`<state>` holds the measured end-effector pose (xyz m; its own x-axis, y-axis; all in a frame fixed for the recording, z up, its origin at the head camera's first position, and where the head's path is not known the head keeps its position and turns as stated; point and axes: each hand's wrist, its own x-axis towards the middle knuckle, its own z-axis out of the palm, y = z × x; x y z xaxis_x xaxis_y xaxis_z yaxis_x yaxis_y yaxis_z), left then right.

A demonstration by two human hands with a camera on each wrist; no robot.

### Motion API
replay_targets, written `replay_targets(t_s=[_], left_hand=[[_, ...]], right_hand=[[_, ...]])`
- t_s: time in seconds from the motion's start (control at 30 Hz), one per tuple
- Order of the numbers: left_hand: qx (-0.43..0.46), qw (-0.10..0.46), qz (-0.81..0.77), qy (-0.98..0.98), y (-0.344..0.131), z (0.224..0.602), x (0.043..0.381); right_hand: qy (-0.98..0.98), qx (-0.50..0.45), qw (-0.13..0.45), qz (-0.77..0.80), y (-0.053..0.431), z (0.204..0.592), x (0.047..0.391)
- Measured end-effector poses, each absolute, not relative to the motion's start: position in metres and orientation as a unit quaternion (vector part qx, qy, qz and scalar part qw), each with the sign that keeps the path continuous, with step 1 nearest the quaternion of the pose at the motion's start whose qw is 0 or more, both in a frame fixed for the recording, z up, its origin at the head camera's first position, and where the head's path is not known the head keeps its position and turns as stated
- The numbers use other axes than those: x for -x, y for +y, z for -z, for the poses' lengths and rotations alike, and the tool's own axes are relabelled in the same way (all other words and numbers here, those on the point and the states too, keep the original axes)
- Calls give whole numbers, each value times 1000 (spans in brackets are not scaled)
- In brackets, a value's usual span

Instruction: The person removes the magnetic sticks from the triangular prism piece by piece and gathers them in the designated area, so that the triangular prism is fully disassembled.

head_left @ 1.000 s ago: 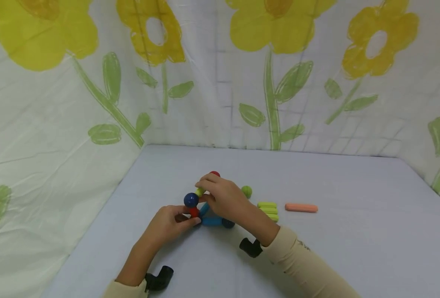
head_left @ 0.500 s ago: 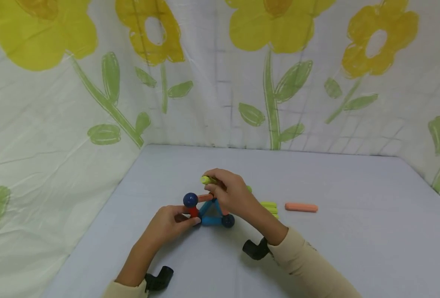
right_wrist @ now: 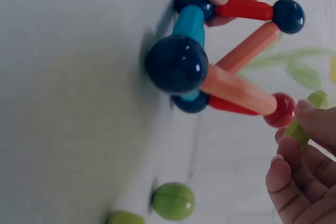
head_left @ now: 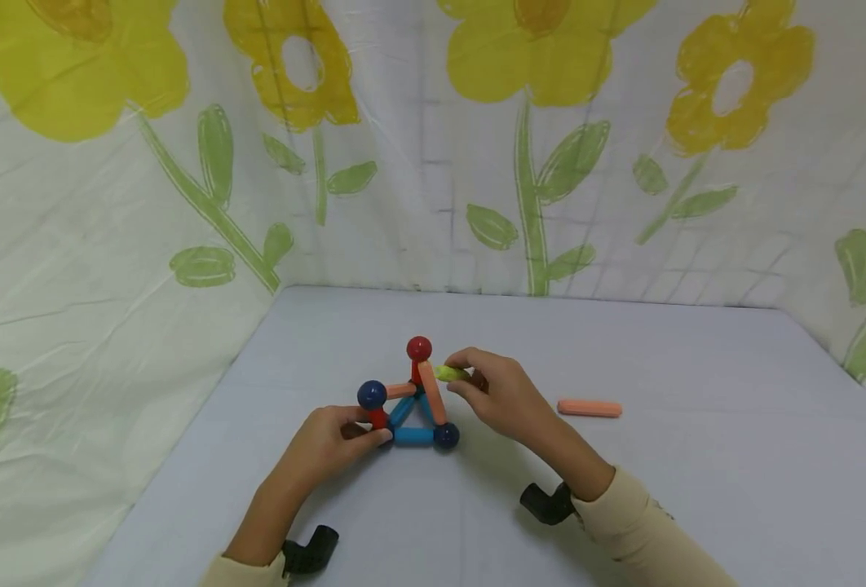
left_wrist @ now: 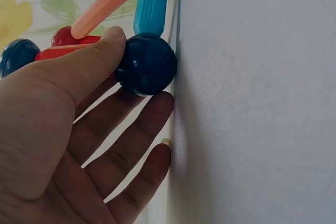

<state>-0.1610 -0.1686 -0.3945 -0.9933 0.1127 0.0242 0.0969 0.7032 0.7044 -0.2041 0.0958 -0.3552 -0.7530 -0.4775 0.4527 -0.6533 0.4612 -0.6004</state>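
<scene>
A ball-and-stick frame stands on the table, with blue sticks (head_left: 414,436) joining navy balls (head_left: 446,435) at its base. Two red sticks rise from it, one topped by a red ball (head_left: 419,349), the other by a navy ball (head_left: 372,395). One orange stick (head_left: 433,393) slopes from the red ball to a base ball; another (head_left: 401,390) slants between the two uprights. My left hand (head_left: 330,444) grips the left base ball (left_wrist: 146,65), thumb on one side and fingers on the other. Right of the red ball, my right hand (head_left: 502,395) pinches a yellow-green stick (head_left: 451,373).
A loose orange stick (head_left: 589,408) lies on the table (head_left: 668,489) to the right. In the right wrist view, a green ball (right_wrist: 173,201) and part of a green stick (right_wrist: 126,217) lie near the frame. A flower-printed cloth (head_left: 374,236) hangs behind the table.
My right hand has carried the yellow-green stick from beside the upper navy ball, up past the red ball and over to its right. My left hand keeps its hold on the frame.
</scene>
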Motion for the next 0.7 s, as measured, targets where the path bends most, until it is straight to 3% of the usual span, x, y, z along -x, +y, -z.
replay_targets(t_s=[0.27, 0.7], left_hand=[[-56, 8, -384, 922, -169, 395, 160], [-61, 13, -388, 920, -169, 394, 161]], right_hand=[[-868, -333, 125, -347, 118, 362, 200], [-898, -334, 74, -278, 148, 375, 182]])
